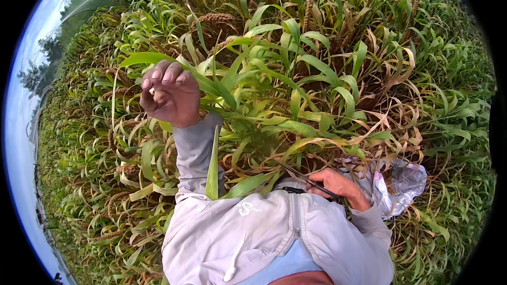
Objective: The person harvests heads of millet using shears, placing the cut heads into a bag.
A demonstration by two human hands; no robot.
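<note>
My left hand (pixel 171 93) is raised at the left above the crop, fingers loosely curled, and I see nothing held in it. A broad green leaf (pixel 144 58) passes just behind its fingers. Low in front of my waist, my right hand (pixel 334 185) is closed around a slender dark tool (pixel 317 185), probably scissors. Its narrow end points up and left toward the leaves. Foxtail millet plants (pixel 293 83) stand close before me, with drooping brown seed heads such as the millet head (pixel 217 17) near the top.
A crumpled silvery bag (pixel 408 186) with its mouth open is beside my right wrist. Dry curled leaves (pixel 396 114) tangle above it. One upright leaf (pixel 212 168) stands against my left sleeve. Millet continues all around; trees (pixel 47 53) and sky appear at the far left.
</note>
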